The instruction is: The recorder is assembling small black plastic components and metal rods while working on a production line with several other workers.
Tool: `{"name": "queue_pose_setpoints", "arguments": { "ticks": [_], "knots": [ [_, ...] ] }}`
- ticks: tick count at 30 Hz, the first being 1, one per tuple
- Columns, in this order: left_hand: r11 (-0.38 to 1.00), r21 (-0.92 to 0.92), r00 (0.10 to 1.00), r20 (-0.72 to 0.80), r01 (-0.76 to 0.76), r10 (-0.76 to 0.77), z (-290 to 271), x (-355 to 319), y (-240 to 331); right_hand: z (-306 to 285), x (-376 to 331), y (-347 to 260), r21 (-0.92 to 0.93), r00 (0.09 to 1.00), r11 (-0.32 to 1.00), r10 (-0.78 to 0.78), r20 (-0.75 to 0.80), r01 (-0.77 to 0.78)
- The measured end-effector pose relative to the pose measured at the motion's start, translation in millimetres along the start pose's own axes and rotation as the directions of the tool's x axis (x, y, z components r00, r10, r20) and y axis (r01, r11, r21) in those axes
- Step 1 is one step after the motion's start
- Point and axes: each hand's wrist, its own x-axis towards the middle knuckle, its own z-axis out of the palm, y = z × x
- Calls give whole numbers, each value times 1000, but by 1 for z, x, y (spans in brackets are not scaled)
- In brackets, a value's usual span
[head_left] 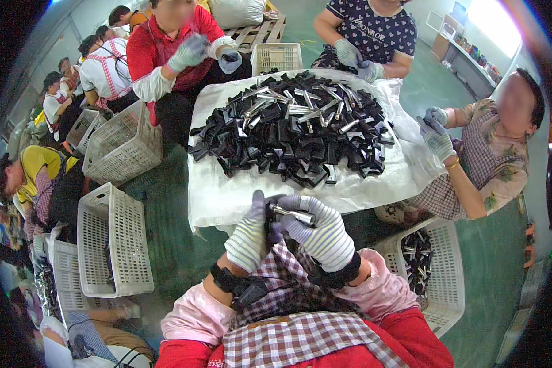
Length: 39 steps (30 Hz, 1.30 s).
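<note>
Both my hands wear striped work gloves with grey fingertips and meet in front of my apron, at the table's near edge. My left hand (pixel 246 240) is closed round a black piece, mostly hidden by the fingers. In the fingers of my right hand (pixel 326 240) lies a shiny silver metal tube (pixel 295 214), its inner end against the black piece. Whether the two are joined I cannot tell. Just beyond, a heap of black plastic parts (pixel 300 144), several with silver tubes, covers the middle of the white sheet (pixel 227 199) on the table.
Three co-workers in gloves sit round the table; one at the right has hands (pixel 437 135) by the sheet. A white crate (pixel 444 264) holding parts stands at my right. More crates (pixel 113 239) stand at my left, and another (pixel 276 56) behind the table.
</note>
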Motion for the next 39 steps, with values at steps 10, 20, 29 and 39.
{"name": "queue_pose_setpoints", "arguments": {
  "ticks": [10,20,29,39],
  "knots": [
    [991,-67,969,-228,-116,98,28,-24,-3,0,-20,3,-104,998,994,47,48,-42],
    [886,346,900,-192,-310,390,9,-29,-18,-4,-23,-12,-814,923,435,-203,327,385],
    [815,438,866,-141,-380,480,19,-38,-22,-5,-20,3,-871,926,323,-202,318,370],
    [695,573,868,59,-434,493,8,-32,-11,2,-22,-8,-870,869,52,-109,483,490]
  ]
}}
